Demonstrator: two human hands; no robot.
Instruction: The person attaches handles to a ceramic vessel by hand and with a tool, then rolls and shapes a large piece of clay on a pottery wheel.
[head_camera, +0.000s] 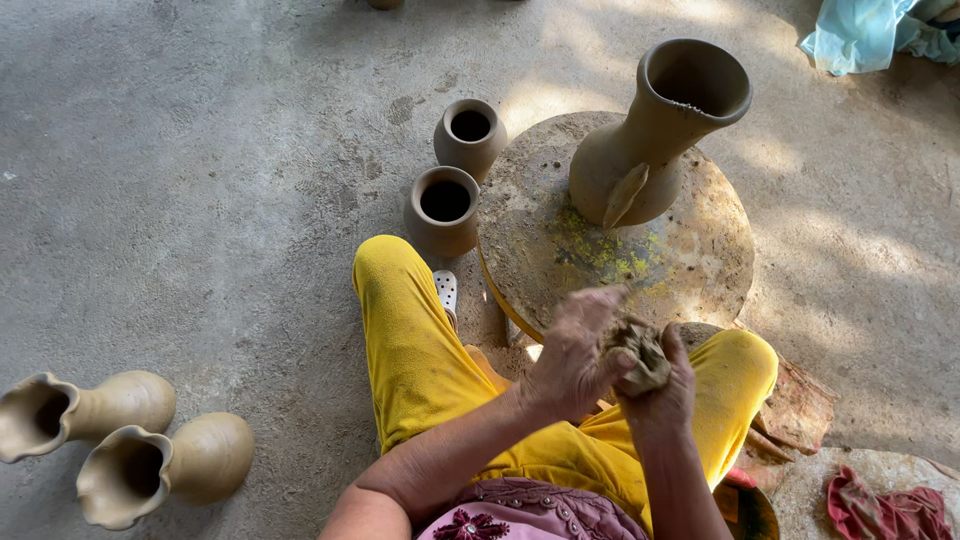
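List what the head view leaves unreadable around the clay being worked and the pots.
- Lump of clay: mostly covered by the left hand and right hand; its shape cannot be made out, and the left hand is motion-blurred.
- Tall vase on the round slab: its far side is hidden.
- Two small pots: insides in shadow.
- Red cloth: cut by the bottom edge.

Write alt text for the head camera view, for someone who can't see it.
Seen from above, a seated person's left hand and right hand knead a lump of clay over yellow trousers. Ahead, a tall unfired vase stands on a round work slab, two small clay pots beside it.
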